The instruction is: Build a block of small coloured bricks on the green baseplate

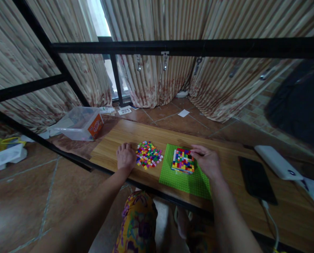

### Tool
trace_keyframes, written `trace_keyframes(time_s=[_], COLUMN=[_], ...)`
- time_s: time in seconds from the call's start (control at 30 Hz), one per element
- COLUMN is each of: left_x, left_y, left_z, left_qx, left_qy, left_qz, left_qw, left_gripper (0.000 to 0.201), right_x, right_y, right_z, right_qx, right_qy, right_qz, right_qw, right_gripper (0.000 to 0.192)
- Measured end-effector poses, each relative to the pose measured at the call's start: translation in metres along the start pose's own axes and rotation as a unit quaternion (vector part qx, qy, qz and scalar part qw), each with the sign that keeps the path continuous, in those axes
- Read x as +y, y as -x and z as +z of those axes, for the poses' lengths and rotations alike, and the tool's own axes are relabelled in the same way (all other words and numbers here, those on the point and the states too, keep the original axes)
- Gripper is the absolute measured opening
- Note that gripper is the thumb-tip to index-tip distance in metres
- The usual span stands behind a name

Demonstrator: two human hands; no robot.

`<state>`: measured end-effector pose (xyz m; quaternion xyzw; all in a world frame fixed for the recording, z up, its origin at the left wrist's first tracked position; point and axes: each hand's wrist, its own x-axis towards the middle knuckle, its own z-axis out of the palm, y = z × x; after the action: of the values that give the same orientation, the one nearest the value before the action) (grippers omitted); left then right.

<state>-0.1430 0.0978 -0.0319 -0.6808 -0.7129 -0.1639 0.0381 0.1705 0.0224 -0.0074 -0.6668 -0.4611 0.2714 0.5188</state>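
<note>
A block of small multicoloured building bricks (183,161) stands on a green studded baseplate (169,177) on the wooden table. My right hand (208,161) is at the block's right far corner, thumb and forefinger pinched together against its top. Whatever lies between those fingertips is too small or hidden to make out. To the left is a loose pile of tiny coloured bricks (148,155). My left hand (126,157) lies palm down on the table at the pile's left edge, fingers slightly bent and apart, with nothing seen in them.
A clear plastic box (80,123) with an orange label sits beyond the table's left end. On the right lie a black phone (256,179) with a cable (272,221) and a white power bank (278,163). A black metal bar (183,48) crosses ahead, before striped curtains (157,80).
</note>
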Motion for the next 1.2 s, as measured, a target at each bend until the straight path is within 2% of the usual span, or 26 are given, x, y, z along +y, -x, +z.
trace_keyframes(time_s=[0.27, 0.5, 0.57, 0.73, 0.8, 0.87, 0.9, 1.0, 1.1, 1.2], left_x=[-0.001, 0.0, 0.0, 0.0, 0.001, 0.001, 0.002, 0.002, 0.002, 0.002], left_y=[0.0, -0.001, -0.001, 0.0, 0.001, 0.002, 0.002, 0.003, 0.003, 0.004], left_z=[0.001, 0.001, 0.001, 0.0, -0.001, -0.001, -0.001, -0.001, -0.001, -0.001], left_qx=[0.004, -0.003, 0.0, -0.002, -0.009, -0.012, -0.01, -0.007, -0.009, -0.007], left_qy=[-0.007, 0.01, 0.014, 0.006, 0.003, 0.007, 0.008, 0.009, 0.007, 0.009], left_qz=[0.007, -0.004, -0.002, 0.0, -0.001, -0.004, -0.005, -0.004, -0.005, -0.004], left_qw=[1.0, 1.0, 1.0, 1.0, 1.0, 1.0, 1.0, 1.0, 1.0, 1.0], left_gripper=[0.034, 0.035, 0.035, 0.034, 0.033, 0.032, 0.032, 0.032, 0.031, 0.031], right_x=[-0.004, 0.001, 0.003, -0.003, -0.01, -0.019, -0.024, -0.039, -0.05, -0.053], right_y=[-0.006, -0.003, -0.004, -0.006, -0.001, 0.01, 0.017, 0.04, 0.059, 0.071], right_z=[-0.007, -0.01, -0.014, -0.019, -0.012, 0.002, 0.011, 0.038, 0.062, 0.079], right_qx=[-0.052, -0.049, -0.011, 0.178, 0.198, 0.166, 0.129, -0.031, -0.147, -0.189], right_qy=[-0.027, -0.066, -0.077, -0.094, -0.091, -0.081, -0.068, -0.032, 0.041, 0.142], right_qz=[0.021, 0.041, 0.035, -0.006, -0.033, -0.069, -0.087, -0.135, -0.212, -0.245], right_qw=[0.998, 0.996, 0.996, 0.98, 0.975, 0.98, 0.985, 0.99, 0.965, 0.94], right_gripper=[0.042, 0.052, 0.052, 0.035, 0.031, 0.027, 0.025, 0.021, 0.017, 0.018])
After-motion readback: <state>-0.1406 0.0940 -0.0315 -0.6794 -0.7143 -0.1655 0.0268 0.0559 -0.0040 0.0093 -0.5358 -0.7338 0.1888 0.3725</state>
